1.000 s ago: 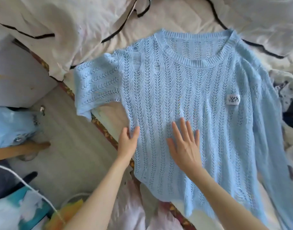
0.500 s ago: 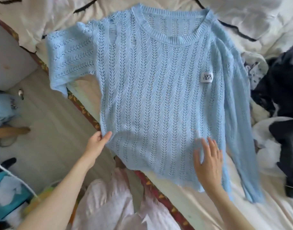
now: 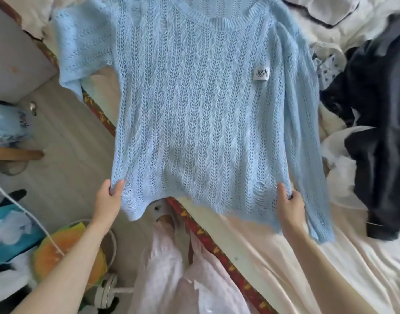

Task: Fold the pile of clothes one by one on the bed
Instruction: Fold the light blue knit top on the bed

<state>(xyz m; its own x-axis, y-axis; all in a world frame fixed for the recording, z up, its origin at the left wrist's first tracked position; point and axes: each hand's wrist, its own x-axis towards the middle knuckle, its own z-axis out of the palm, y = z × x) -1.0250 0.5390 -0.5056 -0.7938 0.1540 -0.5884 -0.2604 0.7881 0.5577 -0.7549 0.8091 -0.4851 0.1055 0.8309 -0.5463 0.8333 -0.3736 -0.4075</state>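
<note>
A light blue open-knit sweater [image 3: 194, 98] lies spread front up across the corner of the bed [image 3: 285, 257], a small white label on its chest. Its left sleeve hangs over the bed edge and its right sleeve runs down along the body. My left hand [image 3: 108, 200] pinches the bottom left corner of the hem. My right hand [image 3: 289, 207] grips the bottom right corner of the hem. The hem's left part overhangs the bed edge.
A pile of dark and white clothes [image 3: 375, 132] lies on the bed at the right. White bedding with black trim [image 3: 330, 14] is bunched at the top. Left of the bed is bare floor [image 3: 65, 143] with a fan [image 3: 103, 291] and bags.
Both hands slid down from the sweater's middle to its hem. The right hand went from lying flat on the knit to gripping the bottom right corner. The left took hold of the bottom left corner.
</note>
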